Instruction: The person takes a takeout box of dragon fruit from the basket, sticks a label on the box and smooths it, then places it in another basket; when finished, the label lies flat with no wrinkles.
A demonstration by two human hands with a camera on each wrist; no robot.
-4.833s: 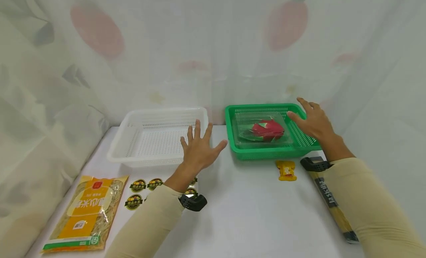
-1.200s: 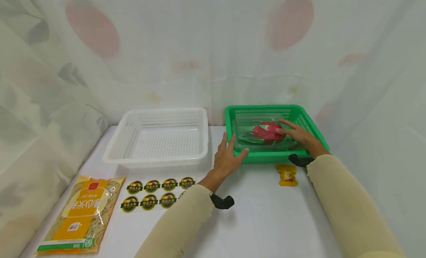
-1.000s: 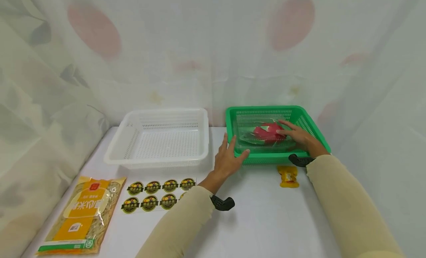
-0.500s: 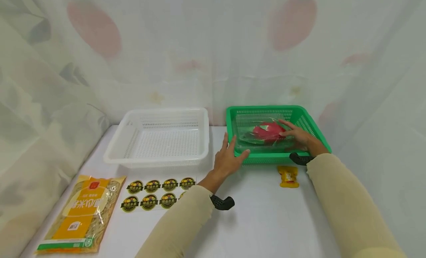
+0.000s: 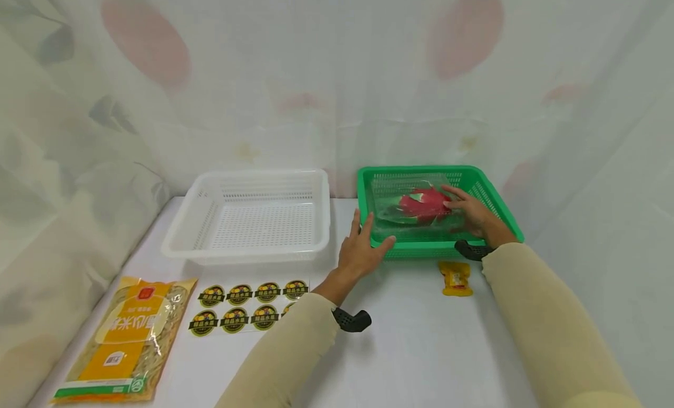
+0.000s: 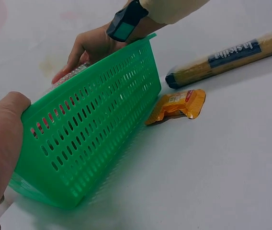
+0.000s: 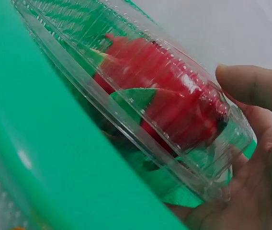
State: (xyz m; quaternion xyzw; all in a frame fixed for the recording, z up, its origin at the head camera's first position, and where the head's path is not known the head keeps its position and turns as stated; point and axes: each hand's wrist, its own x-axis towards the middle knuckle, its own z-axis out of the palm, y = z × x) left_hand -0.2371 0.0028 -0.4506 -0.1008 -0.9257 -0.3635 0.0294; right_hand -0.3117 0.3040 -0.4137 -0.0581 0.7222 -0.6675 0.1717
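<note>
Far left, well out from the left hand and nearer the person: noodle bag [image 5: 126, 340], orange print, flat on the white table [image 5: 411, 343]. Next, left of the left hand and a bit farther from the person: white basket [image 5: 247, 256], perforated, upright. Nearer the person than that: sticker sheet [image 5: 234, 320], round dark labels in rows, right end covered by the left sleeve [image 5: 284, 355].

Left hand [image 5: 359, 250]: wide, fingers spread, at the near-left corner of the green basket [image 5: 416, 252]. Left wrist view puts its thumb at the rim; can't tell if every finger touches.

Green basket sits between the hands, upright, perforated walls; the right hand reaches in over its right side. In it: clear container [image 5: 387, 219], left end just right of the left hand's fingertips, right end in the right hand. Dragon fruit [image 5: 425, 204], red with green tips, is inside the container, nearer the right hand than the left.

Yellow packet [image 5: 456, 279]: on the table, just nearer the person than the right hand, beside the basket's front wall.

Right hand [image 5: 476, 218]: holding the container by its right end, fingers curled round it. Can't tell if it's off the basket floor.

Pasta pack [image 6: 232, 55], blue label: on the table, nearer the person than the right hand, just beyond the yellow packet in left wrist view.
</note>
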